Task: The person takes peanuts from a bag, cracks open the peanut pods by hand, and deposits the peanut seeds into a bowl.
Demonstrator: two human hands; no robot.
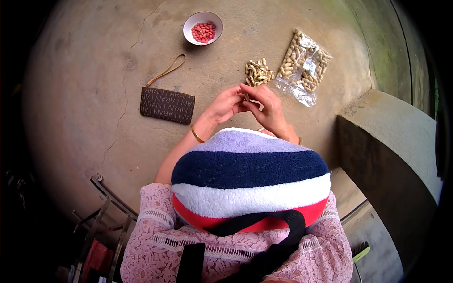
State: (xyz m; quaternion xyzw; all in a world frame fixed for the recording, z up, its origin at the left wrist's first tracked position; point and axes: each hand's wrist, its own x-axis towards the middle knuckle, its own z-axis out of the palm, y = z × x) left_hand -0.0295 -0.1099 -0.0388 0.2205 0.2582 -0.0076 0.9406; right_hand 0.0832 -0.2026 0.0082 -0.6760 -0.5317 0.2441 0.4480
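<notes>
My left hand (pixel 223 105) and my right hand (pixel 269 109) meet in front of my lap, with fingers pinched together. Between their fingertips is a small tan peanut (pixel 246 96), mostly hidden by the fingers. Just beyond my right hand, a pile of peanut shells (pixel 257 70) lies on the ground. To the right of the pile is a clear plastic bag of unshelled peanuts (pixel 302 59), its crumpled end toward me. Farther off stands a white bowl (pixel 188 24) holding red-skinned peanut kernels (pixel 204 32).
A dark brown wristlet pouch (pixel 167 104) with a tan strap lies on the cracked concrete floor (pixel 85 85), left of my hands. A low concrete ledge (pixel 394 125) runs along the right. Metal framing (pixel 113 198) stands at lower left, and a green-handled brush (pixel 361 253) at lower right.
</notes>
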